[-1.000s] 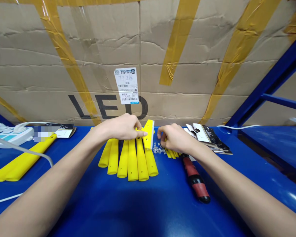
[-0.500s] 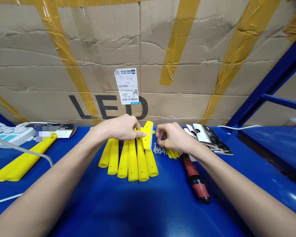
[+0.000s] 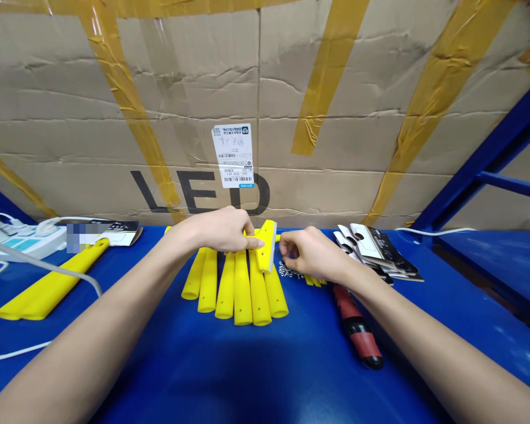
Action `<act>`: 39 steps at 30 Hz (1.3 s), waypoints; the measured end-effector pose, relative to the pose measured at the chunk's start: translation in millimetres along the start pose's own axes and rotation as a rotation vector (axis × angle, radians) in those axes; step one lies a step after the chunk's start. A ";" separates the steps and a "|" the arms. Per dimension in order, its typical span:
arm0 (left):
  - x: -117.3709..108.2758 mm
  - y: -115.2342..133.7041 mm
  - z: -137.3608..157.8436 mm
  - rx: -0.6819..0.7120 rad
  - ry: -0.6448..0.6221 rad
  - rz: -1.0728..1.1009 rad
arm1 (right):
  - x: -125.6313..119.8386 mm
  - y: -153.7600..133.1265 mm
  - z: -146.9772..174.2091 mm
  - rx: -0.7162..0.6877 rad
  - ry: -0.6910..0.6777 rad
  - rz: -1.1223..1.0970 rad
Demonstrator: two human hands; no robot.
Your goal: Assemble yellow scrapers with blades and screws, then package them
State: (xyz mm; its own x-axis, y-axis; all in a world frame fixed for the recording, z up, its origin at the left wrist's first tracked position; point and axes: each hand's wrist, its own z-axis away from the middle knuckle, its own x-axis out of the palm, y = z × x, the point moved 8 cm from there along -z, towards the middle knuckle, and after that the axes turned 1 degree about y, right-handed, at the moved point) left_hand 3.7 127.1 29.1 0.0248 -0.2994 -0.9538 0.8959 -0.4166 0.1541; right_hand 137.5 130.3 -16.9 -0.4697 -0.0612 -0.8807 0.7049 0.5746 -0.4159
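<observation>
My left hand [image 3: 224, 229] is closed on a yellow scraper head [image 3: 265, 246], whose pale metal blade edge faces right. Below it, several yellow tube handles [image 3: 242, 288] lie fanned side by side on the blue table. My right hand [image 3: 311, 253] hovers by a small pile of silvery screws [image 3: 288, 271], thumb and fingers curled into a pinch; whatever is between the fingertips is too small or hidden to make out. Small yellow pieces [image 3: 314, 281] lie under that hand. A red and black screwdriver [image 3: 360, 330] rests beside my right forearm, its front end hidden.
A stack of black and white packaging cards [image 3: 382, 250] lies at the right. Two yellow handles [image 3: 53, 285], a white power strip [image 3: 24, 238] and cables are at the left. A large taped cardboard box [image 3: 194, 88] stands behind the table, and a blue metal frame [image 3: 481, 153] rises at the right.
The view has shifted slightly, so most things appear a little further right. My left hand still has the scraper head; my right hand stays pinched near the screws, slightly closer to the blade.
</observation>
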 end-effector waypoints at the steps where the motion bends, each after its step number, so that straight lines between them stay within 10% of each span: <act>1: 0.8 -0.8 -0.4 -0.002 -0.006 0.001 | -4.1 -0.9 -0.1 0.004 0.021 -0.004; 8: 3.4 1.2 0.1 0.036 -0.027 0.050 | -40.8 -29.8 8.6 -0.226 0.375 -0.003; 14: 2.0 3.4 2.3 0.077 -0.058 0.156 | -22.5 -54.0 13.9 -0.401 0.309 0.461; 20: 0.9 -5.6 1.8 0.103 -0.069 0.224 | -22.7 -60.9 21.3 -0.507 0.307 0.435; 28: 7.2 -11.9 -0.6 0.151 -0.123 0.358 | -31.2 -58.4 22.2 -0.470 0.270 0.222; 35: 4.4 -13.2 -0.9 0.079 -0.105 0.275 | -52.8 -23.1 12.3 -0.163 0.412 -0.241; 39: 6.4 -11.7 -0.2 0.063 -0.139 0.221 | -24.1 -7.6 1.4 -0.062 0.116 -0.039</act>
State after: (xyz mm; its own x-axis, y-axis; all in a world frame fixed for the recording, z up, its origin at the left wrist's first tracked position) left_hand -6.5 130.2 21.1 0.1521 -0.5022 -0.8513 0.8459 -0.3794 0.3749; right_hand 144.2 126.3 7.2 -0.5568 0.0078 -0.8306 0.6524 0.6231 -0.4315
